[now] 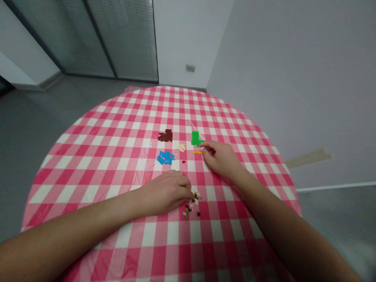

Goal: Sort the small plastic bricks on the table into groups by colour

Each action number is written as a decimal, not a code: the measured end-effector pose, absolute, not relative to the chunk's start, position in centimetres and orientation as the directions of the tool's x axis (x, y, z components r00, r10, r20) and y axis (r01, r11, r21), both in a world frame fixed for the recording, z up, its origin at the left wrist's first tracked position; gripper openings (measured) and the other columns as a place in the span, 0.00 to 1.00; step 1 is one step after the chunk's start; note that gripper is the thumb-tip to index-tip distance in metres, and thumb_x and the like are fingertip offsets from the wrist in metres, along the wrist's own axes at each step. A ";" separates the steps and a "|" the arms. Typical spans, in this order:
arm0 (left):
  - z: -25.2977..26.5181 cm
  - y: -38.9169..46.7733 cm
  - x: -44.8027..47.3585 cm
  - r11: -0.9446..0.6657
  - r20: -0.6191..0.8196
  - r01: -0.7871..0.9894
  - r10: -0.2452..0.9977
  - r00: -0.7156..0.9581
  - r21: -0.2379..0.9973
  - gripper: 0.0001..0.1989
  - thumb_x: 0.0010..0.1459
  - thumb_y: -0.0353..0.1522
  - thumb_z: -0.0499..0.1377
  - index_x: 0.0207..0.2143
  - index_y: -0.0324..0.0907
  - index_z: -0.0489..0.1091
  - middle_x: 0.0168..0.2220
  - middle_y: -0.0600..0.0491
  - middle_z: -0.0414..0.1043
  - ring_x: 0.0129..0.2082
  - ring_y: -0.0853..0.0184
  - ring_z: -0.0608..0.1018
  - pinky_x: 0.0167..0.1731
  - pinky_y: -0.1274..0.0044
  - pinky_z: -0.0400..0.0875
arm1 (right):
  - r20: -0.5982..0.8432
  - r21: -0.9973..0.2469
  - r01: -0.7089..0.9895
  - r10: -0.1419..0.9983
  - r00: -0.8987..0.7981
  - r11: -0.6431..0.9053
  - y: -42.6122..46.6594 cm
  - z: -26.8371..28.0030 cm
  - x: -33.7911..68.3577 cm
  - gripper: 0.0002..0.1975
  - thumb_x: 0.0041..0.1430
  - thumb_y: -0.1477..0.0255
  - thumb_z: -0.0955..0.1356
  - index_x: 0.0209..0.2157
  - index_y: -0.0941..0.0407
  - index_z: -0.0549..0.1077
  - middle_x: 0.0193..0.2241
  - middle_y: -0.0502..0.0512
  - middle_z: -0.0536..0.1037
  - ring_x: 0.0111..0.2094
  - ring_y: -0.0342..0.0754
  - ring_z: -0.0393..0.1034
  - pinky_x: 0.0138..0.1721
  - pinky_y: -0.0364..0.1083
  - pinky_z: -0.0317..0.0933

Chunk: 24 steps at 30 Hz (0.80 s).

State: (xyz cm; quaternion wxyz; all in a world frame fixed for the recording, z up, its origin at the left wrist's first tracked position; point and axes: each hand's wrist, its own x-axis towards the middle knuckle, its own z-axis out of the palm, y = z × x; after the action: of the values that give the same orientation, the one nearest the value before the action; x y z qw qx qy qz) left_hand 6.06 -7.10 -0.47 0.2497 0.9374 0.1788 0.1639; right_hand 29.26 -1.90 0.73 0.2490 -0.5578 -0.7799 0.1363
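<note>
My left hand [170, 192] is palm down with curled fingers, thumb and forefinger closed at the edge of a small mixed pile of toy building bricks [196, 202]. Whatever is between those fingertips is hidden. Beside the green bricks [195, 138], my right hand [220, 156] has its forefinger stretched out and its thumb apart below. No brick is visible in it. Just left of that thumb lie yellow bricks [197, 152]. Blue bricks [165, 158], dark brown bricks [166, 135], cream bricks [181, 147] and a red brick [183, 161] lie in separate groups.
The round table [117, 125] has a pink-and-white checked cloth with some wrinkles. A few white bricks [150, 145] lie left of the cream ones. Behind the table are a glass partition [129, 39] and a pale wall [293, 70].
</note>
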 end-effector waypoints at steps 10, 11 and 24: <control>-0.6 -7.2 6.8 -0.770 0.185 0.277 0.453 0.872 0.575 0.07 0.66 0.30 0.58 0.36 0.39 0.76 0.36 0.48 0.77 0.38 0.61 0.76 0.41 0.69 0.67 | 0.246 -0.498 0.797 0.937 -0.249 0.343 -1.9 0.7 29.3 0.14 0.59 0.75 0.65 0.43 0.58 0.80 0.30 0.57 0.82 0.27 0.47 0.73 0.30 0.44 0.63; -0.5 -7.2 6.8 -0.763 0.194 0.282 0.467 0.863 0.583 0.08 0.66 0.30 0.57 0.36 0.39 0.75 0.36 0.48 0.77 0.38 0.61 0.76 0.41 0.69 0.67 | 0.252 -0.501 0.795 0.936 -0.244 0.342 -1.9 0.7 29.3 0.13 0.59 0.76 0.66 0.43 0.58 0.80 0.30 0.56 0.82 0.27 0.47 0.73 0.30 0.44 0.63; 0.9 -5.6 6.1 -0.025 -0.023 0.118 0.920 0.392 0.993 0.06 0.58 0.34 0.62 0.32 0.40 0.73 0.29 0.53 0.76 0.29 0.68 0.75 0.31 0.77 0.69 | 0.413 -0.672 0.421 0.780 -0.470 0.609 -5.0 3.1 26.9 0.05 0.61 0.72 0.70 0.34 0.54 0.80 0.25 0.50 0.80 0.25 0.42 0.69 0.27 0.41 0.61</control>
State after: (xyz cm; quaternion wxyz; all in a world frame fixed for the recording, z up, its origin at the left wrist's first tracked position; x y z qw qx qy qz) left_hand 6.05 -5.56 0.94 0.5588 0.6193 0.4187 0.3589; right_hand 26.87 -4.97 3.15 0.3620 -0.3658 -0.8208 0.2479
